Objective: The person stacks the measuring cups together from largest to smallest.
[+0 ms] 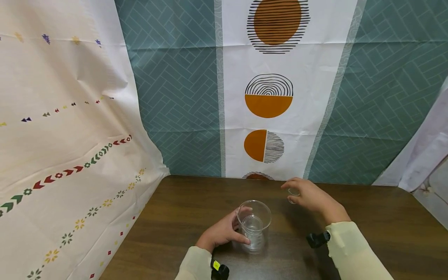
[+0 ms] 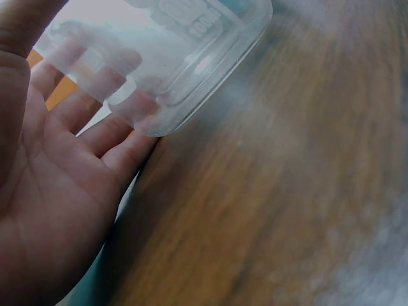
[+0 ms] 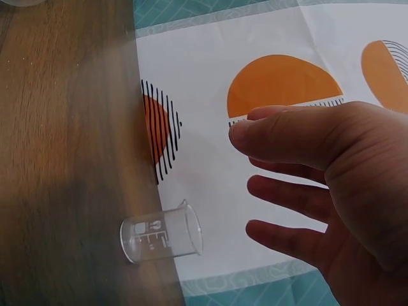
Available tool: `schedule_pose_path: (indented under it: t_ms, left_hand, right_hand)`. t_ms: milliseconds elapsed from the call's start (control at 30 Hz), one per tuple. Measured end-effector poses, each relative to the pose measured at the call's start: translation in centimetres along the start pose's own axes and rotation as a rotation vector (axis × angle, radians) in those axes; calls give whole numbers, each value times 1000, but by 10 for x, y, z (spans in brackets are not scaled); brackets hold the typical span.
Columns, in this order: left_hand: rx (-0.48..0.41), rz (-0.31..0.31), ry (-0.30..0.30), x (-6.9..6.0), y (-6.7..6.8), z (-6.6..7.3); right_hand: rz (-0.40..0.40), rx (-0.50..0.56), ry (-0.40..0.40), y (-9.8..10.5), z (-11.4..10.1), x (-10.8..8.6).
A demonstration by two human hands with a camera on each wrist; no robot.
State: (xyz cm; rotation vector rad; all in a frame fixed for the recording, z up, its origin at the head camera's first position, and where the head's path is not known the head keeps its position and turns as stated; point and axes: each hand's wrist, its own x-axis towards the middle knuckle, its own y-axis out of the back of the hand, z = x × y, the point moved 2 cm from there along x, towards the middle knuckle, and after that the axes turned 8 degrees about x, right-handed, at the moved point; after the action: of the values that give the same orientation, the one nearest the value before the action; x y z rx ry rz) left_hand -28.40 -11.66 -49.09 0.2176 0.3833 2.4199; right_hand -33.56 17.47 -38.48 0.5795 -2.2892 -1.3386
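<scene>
My left hand (image 1: 224, 231) holds a large clear beaker (image 1: 264, 227) upright on the table, thumb in front and fingers at its far left side. Inside it stands a smaller clear beaker (image 1: 252, 229). The left wrist view shows the fingers through the clear wall of the large beaker (image 2: 185, 57), beside faint volume markings. At the back of the table, my right hand (image 1: 309, 195) hovers near a small beaker (image 3: 148, 239) with white markings, standing upright. Its fingers are apart from the glass, with nothing between them. In the head view, that hand partly covers the small beaker (image 1: 294, 191).
The brown wooden table (image 1: 185, 210) ends at a patterned teal and white cloth (image 1: 182, 116) hanging behind it. A cream cloth (image 1: 87, 155) with coloured motifs hangs along the left side. Each wrist wears a black camera (image 1: 317, 239).
</scene>
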Motion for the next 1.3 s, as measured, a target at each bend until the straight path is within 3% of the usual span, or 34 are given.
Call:
schedule_pose_path:
  t_ms: [233, 1300]
  left_hand:
    - [-2, -2, 1, 1, 0, -1]
    - [-32, 8, 23, 2, 0, -4]
  right_hand:
    - [7, 3, -35, -2, 7, 0]
    - [33, -31, -60, -12, 25, 5]
